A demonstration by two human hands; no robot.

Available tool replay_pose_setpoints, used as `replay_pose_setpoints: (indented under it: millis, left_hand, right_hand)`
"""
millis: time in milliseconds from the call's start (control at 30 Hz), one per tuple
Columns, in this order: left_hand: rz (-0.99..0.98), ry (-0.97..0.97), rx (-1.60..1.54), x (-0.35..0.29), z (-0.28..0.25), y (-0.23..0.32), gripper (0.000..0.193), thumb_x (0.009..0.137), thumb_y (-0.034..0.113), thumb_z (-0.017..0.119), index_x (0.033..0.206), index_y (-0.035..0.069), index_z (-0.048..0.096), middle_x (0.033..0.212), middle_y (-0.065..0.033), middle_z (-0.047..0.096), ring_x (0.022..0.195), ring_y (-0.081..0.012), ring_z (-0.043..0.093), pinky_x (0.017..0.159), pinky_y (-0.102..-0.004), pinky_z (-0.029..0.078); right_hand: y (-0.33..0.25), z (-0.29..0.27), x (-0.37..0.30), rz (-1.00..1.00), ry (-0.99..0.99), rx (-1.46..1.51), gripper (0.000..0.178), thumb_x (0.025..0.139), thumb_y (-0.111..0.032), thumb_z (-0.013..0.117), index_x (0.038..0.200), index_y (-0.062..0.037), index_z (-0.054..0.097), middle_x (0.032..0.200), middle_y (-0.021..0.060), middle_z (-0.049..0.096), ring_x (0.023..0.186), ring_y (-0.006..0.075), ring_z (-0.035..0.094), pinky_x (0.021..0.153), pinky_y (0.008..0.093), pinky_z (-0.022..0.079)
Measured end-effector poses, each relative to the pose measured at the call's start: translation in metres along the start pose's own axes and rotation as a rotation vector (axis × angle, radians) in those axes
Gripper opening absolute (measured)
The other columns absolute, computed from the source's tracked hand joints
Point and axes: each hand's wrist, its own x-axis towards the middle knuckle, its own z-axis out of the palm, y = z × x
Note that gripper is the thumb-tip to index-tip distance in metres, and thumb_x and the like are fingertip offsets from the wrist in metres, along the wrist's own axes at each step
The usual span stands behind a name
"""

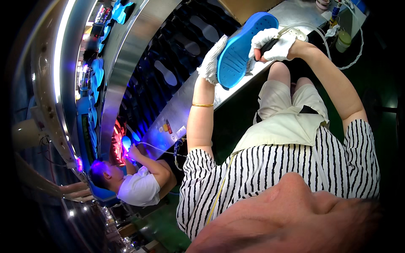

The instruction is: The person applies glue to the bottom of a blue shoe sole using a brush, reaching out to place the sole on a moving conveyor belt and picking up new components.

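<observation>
A blue shoe sole (pixel 240 52) is held up on a slant above the metal bench. My left hand (pixel 212 63), in a white knit glove, grips it along its left edge, and the fingers behind it are mostly hidden. At the sole's right side is my right hand (pixel 280 47), also gloved in white with bare fingertips. Its fingers wrap round a dark-handled tool (pixel 269 44), whose working end is hidden. A pale hose (pixel 313 27) curves above that hand, and I cannot make out where it joins the tool.
Dark shoe soles (pixel 166 74) with pale insides lie beyond the bench edge (pixel 168 110). Blue soles (pixel 97 69) line a rack at the left. A co-worker (pixel 141 185) sits lower left holding a lit blue piece. A cardboard box (pixel 242 9) and a green-lidded jar (pixel 344 39) stand at the far side.
</observation>
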Motion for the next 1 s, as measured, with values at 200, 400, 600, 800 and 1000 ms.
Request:
replay_pose_setpoints:
  millis: [200,400,600,800,1000]
  left_hand:
    - [0.253,-0.157,-0.349,-0.001,-0.007,-0.021,0.065,0.092,0.053,0.037,0.128,0.000,0.045,0.119,-0.0201,0.056,0.101,-0.0322,0.059,0.091,-0.0435,0.047]
    - [0.475,-0.077,-0.439,0.010,-0.011,-0.043,0.067,0.089,0.057,0.037,0.130,0.004,0.044,0.121,-0.0181,0.055,0.103,-0.0343,0.057,0.093,-0.0458,0.045]
    - [0.500,-0.037,-0.502,0.002,-0.005,-0.054,0.063,0.090,0.053,0.037,0.126,0.002,0.046,0.117,-0.0168,0.056,0.102,-0.0309,0.057,0.092,-0.0425,0.045]
    - [0.538,-0.180,-0.490,0.005,-0.007,-0.056,0.063,0.089,0.054,0.037,0.125,0.003,0.047,0.115,-0.0157,0.057,0.101,-0.0292,0.057,0.092,-0.0402,0.044]
    - [0.418,-0.188,-0.575,-0.006,0.010,-0.059,0.063,0.091,0.054,0.038,0.127,0.003,0.046,0.118,-0.0156,0.057,0.101,-0.0289,0.059,0.091,-0.0409,0.047]
  right_hand:
    - [-0.001,0.018,0.001,-0.006,0.198,0.540,0.012,0.077,-0.010,0.069,0.080,-0.0015,0.061,0.070,0.0037,0.060,0.061,0.0083,0.056,0.055,0.0212,0.045]
    - [-0.015,0.075,-0.005,-0.203,0.335,0.234,0.010,0.073,-0.009,0.072,0.074,-0.0034,0.064,0.067,0.0086,0.060,0.064,0.0170,0.058,0.059,0.0280,0.046]
    - [-0.008,0.054,0.012,-0.159,0.462,0.567,0.008,0.082,-0.010,0.066,0.081,-0.0026,0.063,0.070,0.0035,0.061,0.062,0.0086,0.058,0.057,0.0231,0.048]
    - [-0.021,0.072,0.012,-0.489,0.505,0.048,0.010,0.074,-0.009,0.070,0.080,-0.0043,0.064,0.072,0.0073,0.062,0.064,0.0163,0.059,0.058,0.0267,0.046]
    - [-0.008,0.021,0.030,-0.121,0.604,0.614,0.016,0.082,-0.019,0.067,0.084,-0.0032,0.066,0.070,0.0067,0.065,0.056,0.0108,0.061,0.054,0.0227,0.049]
